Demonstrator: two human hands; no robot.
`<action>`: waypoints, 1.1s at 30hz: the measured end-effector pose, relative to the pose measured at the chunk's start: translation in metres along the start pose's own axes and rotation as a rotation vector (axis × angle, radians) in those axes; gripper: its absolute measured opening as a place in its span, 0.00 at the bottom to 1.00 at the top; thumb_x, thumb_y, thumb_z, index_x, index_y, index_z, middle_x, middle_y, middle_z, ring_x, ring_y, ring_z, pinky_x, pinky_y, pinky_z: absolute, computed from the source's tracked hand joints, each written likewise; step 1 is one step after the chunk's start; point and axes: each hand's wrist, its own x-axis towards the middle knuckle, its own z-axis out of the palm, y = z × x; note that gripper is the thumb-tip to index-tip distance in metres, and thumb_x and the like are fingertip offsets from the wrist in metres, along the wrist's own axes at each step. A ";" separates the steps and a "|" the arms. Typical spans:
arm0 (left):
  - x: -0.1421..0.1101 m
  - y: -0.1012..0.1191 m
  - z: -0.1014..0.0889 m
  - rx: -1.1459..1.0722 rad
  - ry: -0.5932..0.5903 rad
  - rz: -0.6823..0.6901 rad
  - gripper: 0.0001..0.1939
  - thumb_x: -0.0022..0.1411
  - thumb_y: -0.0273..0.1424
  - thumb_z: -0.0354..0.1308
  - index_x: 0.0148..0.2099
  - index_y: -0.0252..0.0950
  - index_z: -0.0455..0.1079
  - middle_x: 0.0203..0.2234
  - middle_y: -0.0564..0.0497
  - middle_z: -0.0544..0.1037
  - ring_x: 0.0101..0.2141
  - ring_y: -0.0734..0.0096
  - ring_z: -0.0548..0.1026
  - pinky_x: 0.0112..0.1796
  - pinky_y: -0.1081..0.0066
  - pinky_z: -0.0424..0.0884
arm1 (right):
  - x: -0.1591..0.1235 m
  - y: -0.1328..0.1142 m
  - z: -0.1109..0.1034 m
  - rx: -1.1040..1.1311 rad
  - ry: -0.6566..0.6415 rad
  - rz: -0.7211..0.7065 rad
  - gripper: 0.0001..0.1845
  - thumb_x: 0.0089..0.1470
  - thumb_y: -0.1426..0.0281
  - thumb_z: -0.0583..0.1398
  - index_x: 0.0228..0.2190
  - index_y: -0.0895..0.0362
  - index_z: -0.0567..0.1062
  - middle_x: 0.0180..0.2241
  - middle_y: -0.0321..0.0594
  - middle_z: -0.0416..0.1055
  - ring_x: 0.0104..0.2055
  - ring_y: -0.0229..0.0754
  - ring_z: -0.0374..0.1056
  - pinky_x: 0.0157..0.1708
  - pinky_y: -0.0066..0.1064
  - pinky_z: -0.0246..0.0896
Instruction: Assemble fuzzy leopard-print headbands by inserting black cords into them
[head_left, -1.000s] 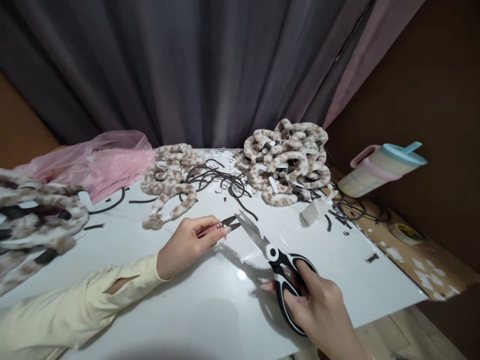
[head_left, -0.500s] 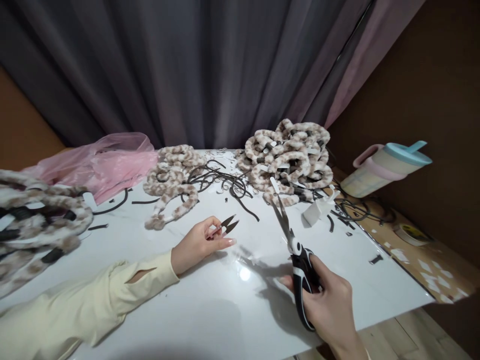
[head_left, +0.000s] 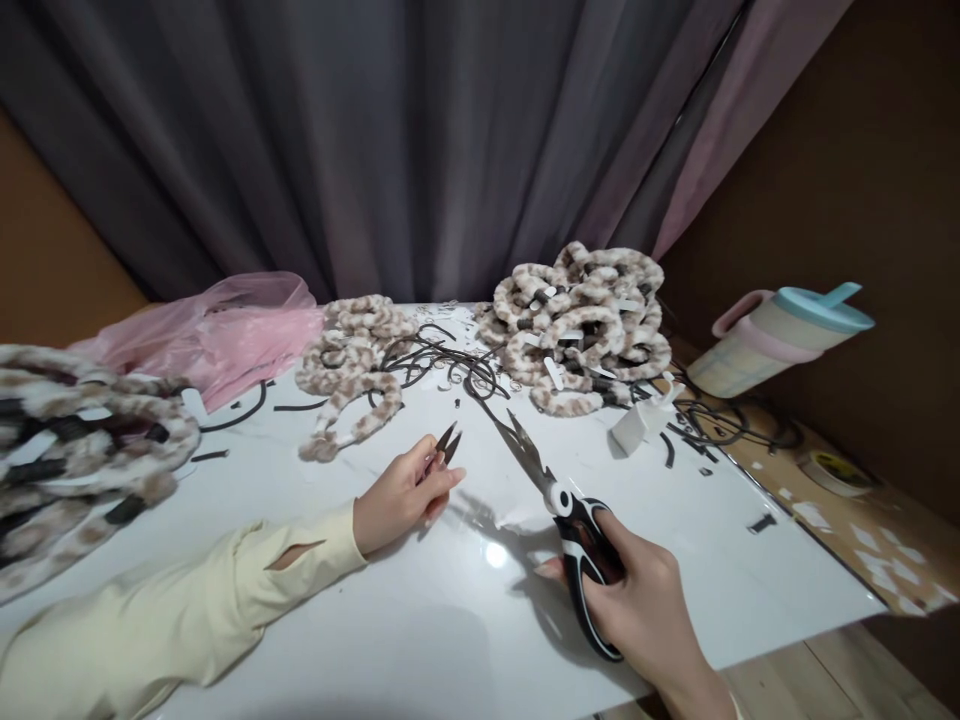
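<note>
My left hand (head_left: 405, 495) is closed around small thread snips (head_left: 448, 445), whose two dark pointed blades stick out past the fingers, slightly apart. In my right hand (head_left: 637, 590) is a pair of black-and-white scissors (head_left: 574, 530), with fingers through the handle loops. Its metal blades stand a little open and point up and to the left, toward a tangle of dark elastic cords (head_left: 450, 362). Both hands are over the white tabletop (head_left: 420, 620). Nothing shows between either set of blades.
Fluffy brown-and-white rings lie in a left pile (head_left: 82, 430), a middle pile (head_left: 352, 385) and a right pile (head_left: 592, 320). A pink plastic bag (head_left: 247, 335) lies at back left. At right stand a tumbler (head_left: 772, 345), a small white box (head_left: 634, 428) and a tape roll (head_left: 836, 472).
The scissors have swung left, their tips now lower and pointing more to the left. My left hand has turned slightly, and the snips' blades now point more upward.
</note>
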 end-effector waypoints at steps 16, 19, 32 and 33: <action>0.009 0.002 -0.008 -0.433 -0.405 -0.216 0.13 0.58 0.38 0.51 0.30 0.37 0.51 0.13 0.57 0.67 0.06 0.86 0.48 0.08 0.80 0.39 | 0.001 0.001 -0.001 -0.024 -0.046 -0.009 0.18 0.45 0.63 0.60 0.19 0.54 0.55 0.15 0.26 0.47 0.17 0.31 0.43 0.13 0.22 0.45; 0.009 0.001 -0.009 -0.456 -0.503 -0.234 0.15 0.60 0.41 0.51 0.29 0.35 0.55 0.13 0.54 0.68 0.06 0.86 0.49 0.08 0.80 0.40 | 0.002 0.000 -0.002 -0.024 -0.050 0.008 0.19 0.46 0.60 0.61 0.19 0.54 0.56 0.15 0.26 0.48 0.17 0.31 0.44 0.14 0.22 0.47; 0.005 0.002 -0.010 -0.360 -0.438 -0.189 0.20 0.60 0.42 0.53 0.34 0.27 0.69 0.11 0.54 0.67 0.07 0.87 0.49 0.10 0.79 0.41 | 0.003 0.006 -0.004 -0.166 -0.076 -0.159 0.18 0.48 0.63 0.58 0.20 0.52 0.53 0.15 0.26 0.47 0.15 0.31 0.44 0.13 0.23 0.47; 0.005 0.002 -0.011 -0.362 -0.441 -0.194 0.19 0.60 0.42 0.53 0.33 0.27 0.69 0.11 0.55 0.67 0.07 0.87 0.48 0.10 0.79 0.41 | 0.003 0.005 -0.004 -0.182 -0.065 -0.171 0.18 0.48 0.62 0.58 0.20 0.52 0.53 0.15 0.26 0.47 0.15 0.31 0.44 0.13 0.23 0.47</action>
